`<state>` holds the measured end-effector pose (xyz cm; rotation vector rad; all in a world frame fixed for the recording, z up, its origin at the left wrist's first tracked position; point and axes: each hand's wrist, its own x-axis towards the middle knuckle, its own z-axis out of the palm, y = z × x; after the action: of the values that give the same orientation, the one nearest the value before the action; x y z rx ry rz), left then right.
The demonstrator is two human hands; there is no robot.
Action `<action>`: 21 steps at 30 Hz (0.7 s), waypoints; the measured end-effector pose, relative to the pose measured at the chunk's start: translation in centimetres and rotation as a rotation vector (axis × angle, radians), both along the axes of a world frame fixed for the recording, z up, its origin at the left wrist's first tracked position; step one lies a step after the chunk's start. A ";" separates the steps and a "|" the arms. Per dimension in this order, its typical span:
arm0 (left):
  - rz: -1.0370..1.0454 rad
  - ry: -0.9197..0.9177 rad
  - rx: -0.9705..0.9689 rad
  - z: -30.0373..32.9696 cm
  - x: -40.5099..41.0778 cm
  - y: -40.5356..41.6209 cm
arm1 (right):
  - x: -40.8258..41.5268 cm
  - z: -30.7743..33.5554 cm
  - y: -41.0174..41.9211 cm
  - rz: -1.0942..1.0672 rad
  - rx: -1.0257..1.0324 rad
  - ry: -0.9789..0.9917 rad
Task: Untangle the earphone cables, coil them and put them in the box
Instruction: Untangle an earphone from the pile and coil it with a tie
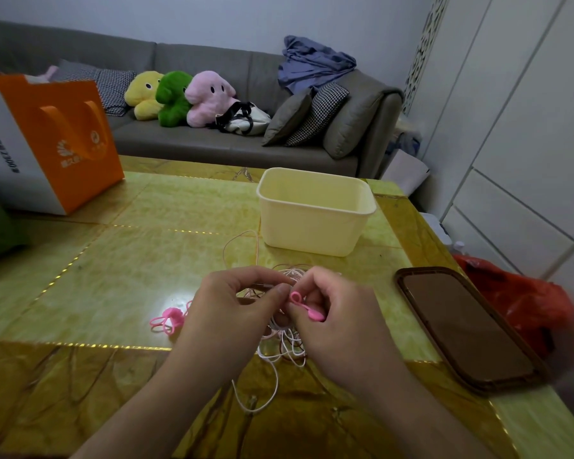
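Just short of the cream box [315,210], both hands [242,303] [328,309] pinch the earphone cables [284,342]; tugging now could tighten the knots.

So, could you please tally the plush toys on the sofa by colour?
Yellow plush toy: 1
Green plush toy: 1
Pink plush toy: 1
Total: 3
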<state>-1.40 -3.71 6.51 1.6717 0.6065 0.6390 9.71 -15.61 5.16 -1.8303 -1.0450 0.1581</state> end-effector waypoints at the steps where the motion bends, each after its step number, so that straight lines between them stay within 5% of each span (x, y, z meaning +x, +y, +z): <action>1: -0.013 -0.002 -0.013 0.0 0.0 -0.1 | 0.0 -0.1 0.0 0.001 0.002 -0.023; 7: -0.077 0.003 -0.045 0.0 0.0 0.2 | -0.1 -0.3 -0.1 -0.073 -0.002 -0.082; 17: -0.027 0.020 -0.018 -0.3 -0.1 0.9 | 0.7 1.1 -0.5 0.082 0.033 0.322; 21: -0.056 0.029 -0.033 -0.4 0.0 0.8 | 1.4 1.0 -0.7 0.021 0.002 0.232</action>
<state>-1.45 -2.86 6.07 1.6644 0.5855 0.5623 11.14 -16.27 6.13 -1.7518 -0.9008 0.3728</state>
